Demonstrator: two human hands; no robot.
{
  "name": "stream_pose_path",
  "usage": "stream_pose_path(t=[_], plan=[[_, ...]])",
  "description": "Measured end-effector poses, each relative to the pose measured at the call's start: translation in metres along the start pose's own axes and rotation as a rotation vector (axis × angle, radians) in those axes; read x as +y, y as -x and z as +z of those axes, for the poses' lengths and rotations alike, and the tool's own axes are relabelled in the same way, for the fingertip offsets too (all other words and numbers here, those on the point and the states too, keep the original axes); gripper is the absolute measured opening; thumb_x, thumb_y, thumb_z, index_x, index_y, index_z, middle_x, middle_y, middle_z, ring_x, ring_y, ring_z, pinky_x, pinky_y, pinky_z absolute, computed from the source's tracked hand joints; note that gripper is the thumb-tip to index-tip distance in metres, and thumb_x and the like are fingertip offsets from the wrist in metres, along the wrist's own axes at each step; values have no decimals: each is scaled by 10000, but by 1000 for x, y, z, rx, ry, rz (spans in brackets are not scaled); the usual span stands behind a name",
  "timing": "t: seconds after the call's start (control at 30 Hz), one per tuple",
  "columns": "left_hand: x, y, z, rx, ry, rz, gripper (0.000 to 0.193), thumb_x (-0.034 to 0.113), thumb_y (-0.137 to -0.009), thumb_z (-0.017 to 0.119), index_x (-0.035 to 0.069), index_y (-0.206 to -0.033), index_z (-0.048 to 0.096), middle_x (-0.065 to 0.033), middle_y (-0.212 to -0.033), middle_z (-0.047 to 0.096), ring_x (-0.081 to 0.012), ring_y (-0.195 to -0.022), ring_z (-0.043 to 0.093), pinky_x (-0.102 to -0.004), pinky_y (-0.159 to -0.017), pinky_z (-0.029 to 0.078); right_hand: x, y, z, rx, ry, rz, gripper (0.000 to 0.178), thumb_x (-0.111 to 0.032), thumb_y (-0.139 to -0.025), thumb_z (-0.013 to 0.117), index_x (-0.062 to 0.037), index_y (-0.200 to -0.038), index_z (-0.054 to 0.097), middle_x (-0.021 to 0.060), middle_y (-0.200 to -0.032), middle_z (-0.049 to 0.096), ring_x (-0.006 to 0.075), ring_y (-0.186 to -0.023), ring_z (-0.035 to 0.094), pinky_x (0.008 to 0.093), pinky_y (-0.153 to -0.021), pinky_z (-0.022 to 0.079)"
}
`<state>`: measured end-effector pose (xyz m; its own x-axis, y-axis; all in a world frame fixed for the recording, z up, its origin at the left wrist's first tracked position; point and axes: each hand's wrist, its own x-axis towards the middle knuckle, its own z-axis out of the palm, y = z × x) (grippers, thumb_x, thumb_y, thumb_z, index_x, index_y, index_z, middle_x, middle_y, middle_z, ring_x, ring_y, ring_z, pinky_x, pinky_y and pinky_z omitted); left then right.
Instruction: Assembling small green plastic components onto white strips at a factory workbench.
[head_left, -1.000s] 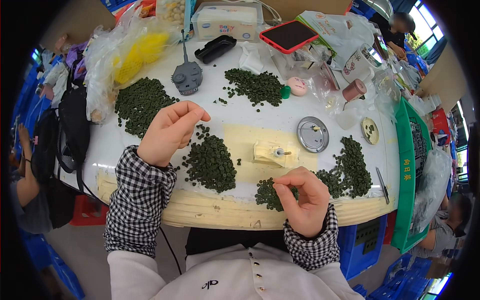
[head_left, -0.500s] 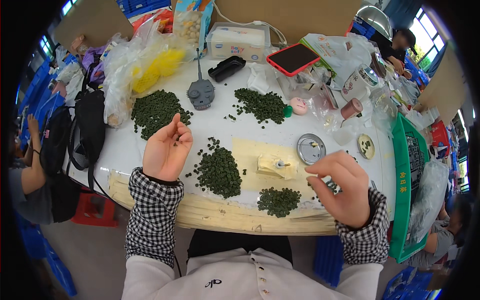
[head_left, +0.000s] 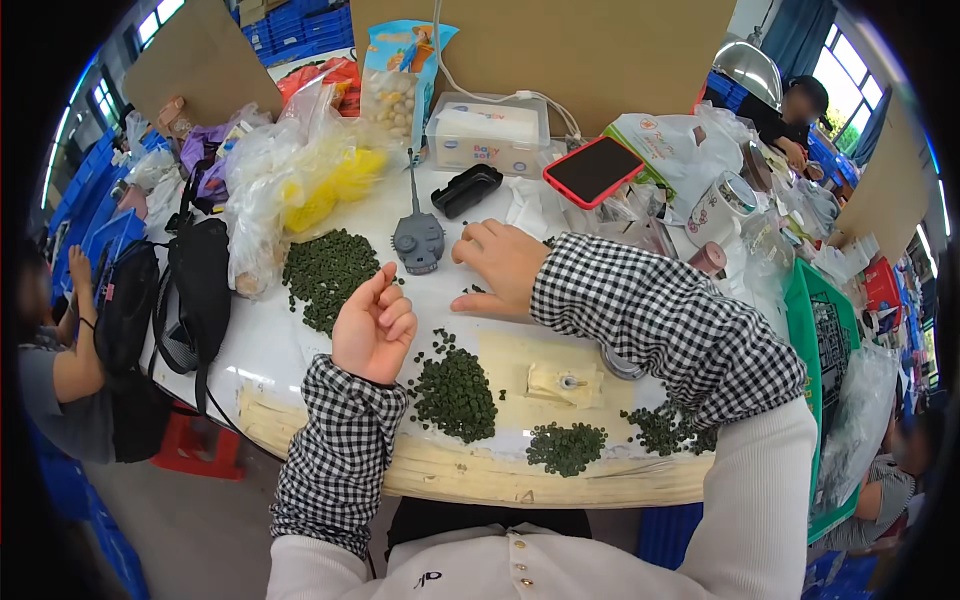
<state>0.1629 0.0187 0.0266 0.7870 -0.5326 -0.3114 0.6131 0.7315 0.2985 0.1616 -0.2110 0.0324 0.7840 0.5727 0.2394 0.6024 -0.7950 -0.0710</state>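
Note:
My left hand [head_left: 375,328] hovers palm up over the white table, its fingers curled in. Whatever lies inside them is hidden. Several heaps of small dark-green round plastic parts surround it: one heap [head_left: 330,280] behind to the left, another [head_left: 455,392] to its right. Stretched across the table, my right hand [head_left: 503,268] is open, fingers apart and pointing left, just over the far middle heap, which it and its sleeve mostly cover. A grey model tank turret [head_left: 418,240] with a long barrel stands just left of its fingertips. In front sits a tape-wrapped block [head_left: 562,384] with a metal pin.
Two smaller heaps of green parts [head_left: 566,448] lie along the near edge. Behind are a black tray [head_left: 467,190], a red-cased phone [head_left: 594,172] and a clear box [head_left: 488,135]. A green crate [head_left: 808,400] borders the right side, plastic bags [head_left: 262,215] the left.
My right hand has swung from the near right, where its thumb and finger were close together, to the far middle heap and spread. My left hand stays curled. The whole view has shifted slightly.

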Motion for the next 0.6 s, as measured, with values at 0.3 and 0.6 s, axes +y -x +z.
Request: stream_pose_path(t=[0.3, 0.6], plan=[[-7, 15, 7, 29, -93, -26, 162, 151, -956, 440, 38, -1057, 498, 27, -674, 379, -68, -522, 331, -201, -434, 273, 27, -4, 21, 25, 262, -48, 240, -263, -829, 584, -68, -935, 495, 83, -891, 483, 238, -871, 496, 345, -725, 427], [-6, 21, 11, 39, -103, -20, 167, 148, -949, 454, 34, -1064, 494, 27, -672, 375, -65, -523, 332, -198, -434, 274, 25, 3, 9, -140, 229, 41, 283, -315, -878, 540, -51, -957, 474, 113, -925, 493, 240, -853, 523, 328, -658, 494]])
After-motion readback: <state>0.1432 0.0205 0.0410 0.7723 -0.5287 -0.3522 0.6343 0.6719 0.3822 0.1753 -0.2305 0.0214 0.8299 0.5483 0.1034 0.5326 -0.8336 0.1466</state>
